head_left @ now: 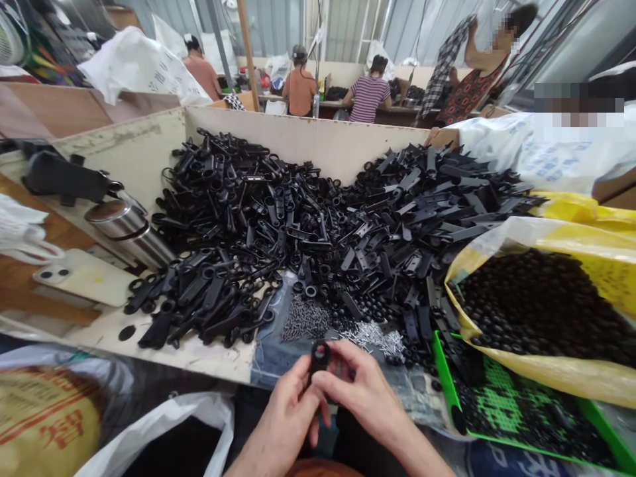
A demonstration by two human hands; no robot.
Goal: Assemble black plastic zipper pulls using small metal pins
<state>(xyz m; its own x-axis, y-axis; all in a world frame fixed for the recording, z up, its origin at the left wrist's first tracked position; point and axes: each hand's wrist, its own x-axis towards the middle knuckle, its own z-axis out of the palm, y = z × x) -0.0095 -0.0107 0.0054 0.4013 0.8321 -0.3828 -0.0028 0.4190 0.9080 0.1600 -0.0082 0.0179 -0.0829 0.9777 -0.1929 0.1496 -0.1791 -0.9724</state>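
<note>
Both my hands meet at the table's front edge around a small black plastic part with a ring-shaped end (319,354). My left hand (291,404) grips it from the left, fingers closed. From the right, my right hand (355,381) pinches the same part between thumb and fingers. The part's lower end is hidden by my fingers. Just beyond my hands lie a pile of dark screws (305,317) and a pile of silvery pins (372,336) on a blue cloth (271,354).
Heaps of black plastic parts (238,192) fill the walled table. To the right are a yellow bag of black pieces (541,305) and a green tray (501,397). At left stand a steel flask (126,228) and a phone (82,277). Several people work behind.
</note>
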